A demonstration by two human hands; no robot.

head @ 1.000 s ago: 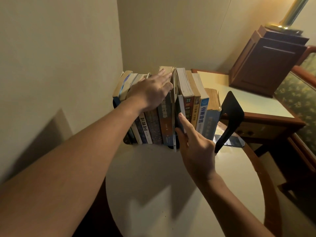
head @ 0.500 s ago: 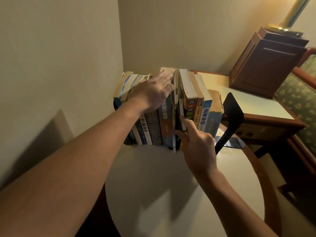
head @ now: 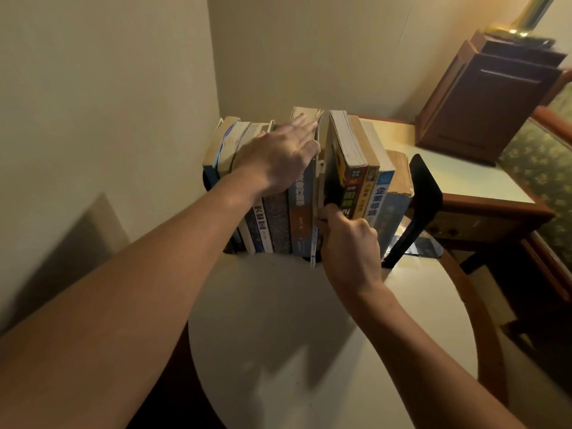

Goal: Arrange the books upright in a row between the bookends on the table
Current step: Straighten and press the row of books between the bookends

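1. Books (head: pixel 278 224): an upright row at the back of the round table (head: pixel 309 351), in the wall corner, with a narrow gap partway along.
2. Black bookend (head: pixel 425 193): at the right end, just beside the last book.
3. Your left hand (head: pixel 278 156): fingers straight, lying flat on the tops of the left group.
4. Your right hand (head: pixel 349 243): fingers curled, pinching low on what seems to be the dark-covered book (head: pixel 332 178) beside the gap; the grip is partly hidden.

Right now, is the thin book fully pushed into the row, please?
No: the thin book stands upright but sticks out past the other books.
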